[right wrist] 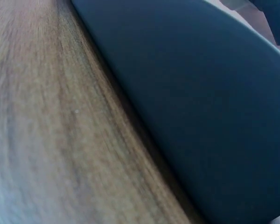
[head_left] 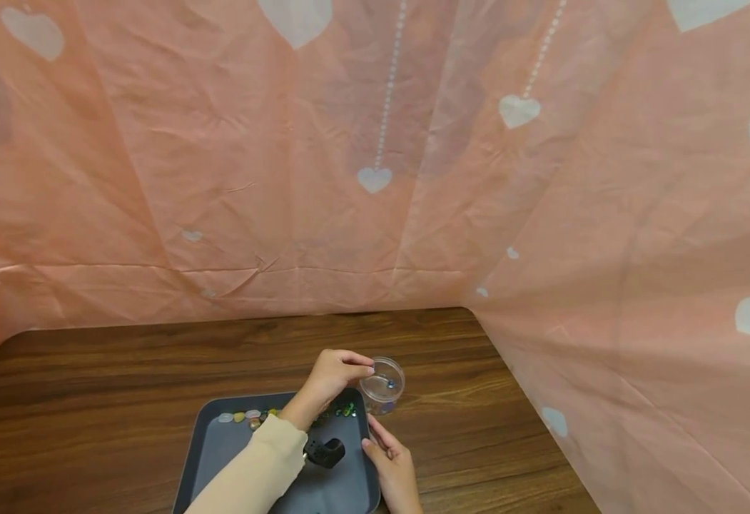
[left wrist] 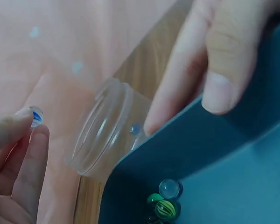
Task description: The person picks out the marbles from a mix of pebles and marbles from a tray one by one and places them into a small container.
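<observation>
Beside the mouth of a clear plastic jar (head_left: 402, 391), my left hand (head_left: 332, 373) pinches a clear marble with a blue swirl (left wrist: 37, 116) between thumb and fingertips. A blue marble (left wrist: 135, 129) shows inside the jar. My right hand (head_left: 395, 467) grips the right wall of a dark grey tray (head_left: 349, 485), thumb on the inner side and fingers outside. Green and clear marbles (left wrist: 166, 210) lie in the tray's far right corner. The right wrist view is mostly filled by the tray's outer wall (right wrist: 177, 93).
Smooth pebbles (head_left: 225, 417) in white, yellow and brown line the tray's far side, partly hidden by my left forearm. The tray and jar stand on a brown wooden table (head_left: 464, 428). A pink cloth (head_left: 285, 214) with white hearts hangs behind and to the right.
</observation>
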Demonstrator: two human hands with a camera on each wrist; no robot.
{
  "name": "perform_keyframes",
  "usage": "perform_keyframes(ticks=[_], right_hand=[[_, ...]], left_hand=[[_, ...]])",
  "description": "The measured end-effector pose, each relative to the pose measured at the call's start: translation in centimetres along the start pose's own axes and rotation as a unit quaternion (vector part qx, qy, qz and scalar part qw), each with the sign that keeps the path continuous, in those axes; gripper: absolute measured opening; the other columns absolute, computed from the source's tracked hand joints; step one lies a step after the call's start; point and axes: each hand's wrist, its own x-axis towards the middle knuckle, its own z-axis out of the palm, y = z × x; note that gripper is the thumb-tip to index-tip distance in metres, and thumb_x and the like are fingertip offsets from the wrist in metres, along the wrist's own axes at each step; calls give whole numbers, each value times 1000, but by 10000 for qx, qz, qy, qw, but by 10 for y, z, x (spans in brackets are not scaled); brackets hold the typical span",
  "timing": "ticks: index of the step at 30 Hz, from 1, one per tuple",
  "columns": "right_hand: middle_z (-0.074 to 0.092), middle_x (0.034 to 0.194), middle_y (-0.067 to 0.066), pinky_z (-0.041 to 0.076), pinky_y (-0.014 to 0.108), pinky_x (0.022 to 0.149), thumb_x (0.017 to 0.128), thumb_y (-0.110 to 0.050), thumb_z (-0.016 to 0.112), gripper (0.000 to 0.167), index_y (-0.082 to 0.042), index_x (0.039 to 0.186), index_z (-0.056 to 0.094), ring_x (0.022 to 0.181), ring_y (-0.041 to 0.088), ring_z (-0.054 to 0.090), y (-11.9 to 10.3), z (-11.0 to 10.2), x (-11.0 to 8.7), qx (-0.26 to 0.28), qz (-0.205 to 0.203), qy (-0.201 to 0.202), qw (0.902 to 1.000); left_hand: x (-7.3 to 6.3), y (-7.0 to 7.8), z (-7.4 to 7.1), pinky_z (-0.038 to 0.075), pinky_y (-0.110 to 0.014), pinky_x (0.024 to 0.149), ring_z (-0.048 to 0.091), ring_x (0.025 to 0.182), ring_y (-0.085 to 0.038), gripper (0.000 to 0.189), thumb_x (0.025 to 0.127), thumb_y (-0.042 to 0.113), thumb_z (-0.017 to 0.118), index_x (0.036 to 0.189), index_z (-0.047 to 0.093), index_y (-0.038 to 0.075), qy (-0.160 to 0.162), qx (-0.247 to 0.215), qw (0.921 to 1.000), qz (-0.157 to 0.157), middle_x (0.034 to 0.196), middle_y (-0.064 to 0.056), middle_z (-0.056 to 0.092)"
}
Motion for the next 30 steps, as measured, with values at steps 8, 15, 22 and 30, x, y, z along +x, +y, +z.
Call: perform_keyframes(ticks=[8,15,22,30], right_hand=[[48,145,29,49,14,91,98,-10,59,49,8,142,46,130,24,54,-1,0,2,-123,13,-51,9999],[47,146,28,49,16,94,98,-9,58,49,8,142,46,134,31,50,0,0,1,11,57,-44,10000],[48,145,28,49,16,94,97,-9,59,49,8,142,47,134,33,51,0,1,1,-120,140,49,9998],[48,145,28,51,20,94,97,-10,59,49,8,142,47,133,32,51,0,0,1,-52,121,12,9999]], left_hand=[[0,8,8,49,-22,61,62,77,-14,5,81,7,78,86,80,6,131,1771,9808,808,97,-11,77],[-2,9,15,50,-21,59,62,73,-13,6,82,2,76,86,79,5,40,2222,9705,932,91,-11,76],[-4,8,18,53,-25,63,64,79,-16,6,82,3,76,88,79,4,-47,2784,9557,951,91,-9,76],[-5,8,13,53,-25,63,66,82,-17,5,82,4,77,86,80,6,83,2452,9641,1019,92,-10,77]])
